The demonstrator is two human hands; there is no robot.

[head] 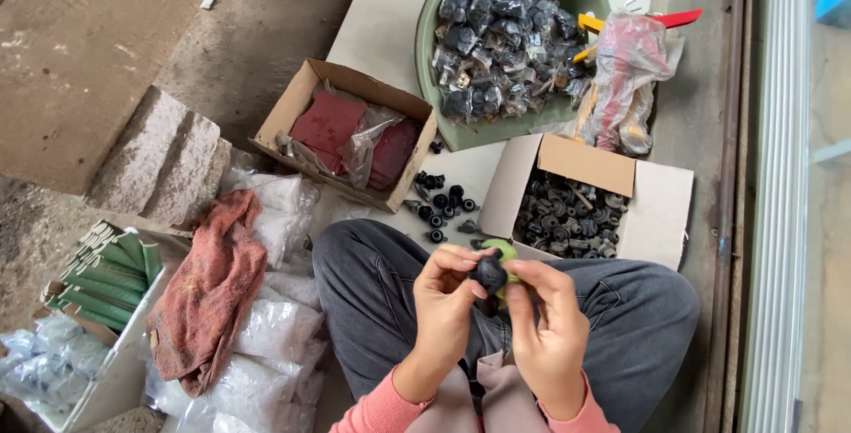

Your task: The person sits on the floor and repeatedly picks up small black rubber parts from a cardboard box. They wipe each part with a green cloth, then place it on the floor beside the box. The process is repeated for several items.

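Both hands, left hand (pixel 443 304) and right hand (pixel 550 327), pinch a rounded, seemingly rubbery black part (pixel 488 273).

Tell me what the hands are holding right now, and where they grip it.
Both hands hold one small black part. The left hand pinches its left side with its fingertips; the right hand grips the right side. Something green shows behind it.

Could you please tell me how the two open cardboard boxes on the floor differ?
The brown box holds dark red sheets in clear plastic; the white box holds loose black round parts. The brown box lies left of the green basin, the white box below it. Both are open cardboard.
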